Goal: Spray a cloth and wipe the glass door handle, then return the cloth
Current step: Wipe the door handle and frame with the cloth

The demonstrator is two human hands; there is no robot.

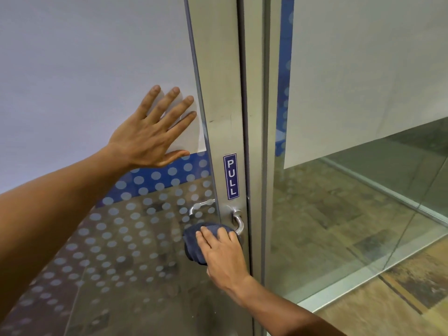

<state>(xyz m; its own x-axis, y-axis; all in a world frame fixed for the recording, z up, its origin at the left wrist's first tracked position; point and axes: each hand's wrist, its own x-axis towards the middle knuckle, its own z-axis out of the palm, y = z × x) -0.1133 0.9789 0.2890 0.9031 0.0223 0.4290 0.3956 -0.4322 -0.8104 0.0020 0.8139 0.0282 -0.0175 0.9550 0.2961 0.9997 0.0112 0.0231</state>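
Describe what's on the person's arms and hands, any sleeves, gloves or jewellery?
Both hands are bare: no gloves, rings or watch visible on the left hand or the right hand. Both forearms are uncovered as far as the picture edge, so no sleeve shows.

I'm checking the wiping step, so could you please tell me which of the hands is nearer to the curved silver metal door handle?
Right. The right hand presses the dark blue cloth onto the curved silver metal door handle; the left hand rests flat on the glass, well above and to the left.
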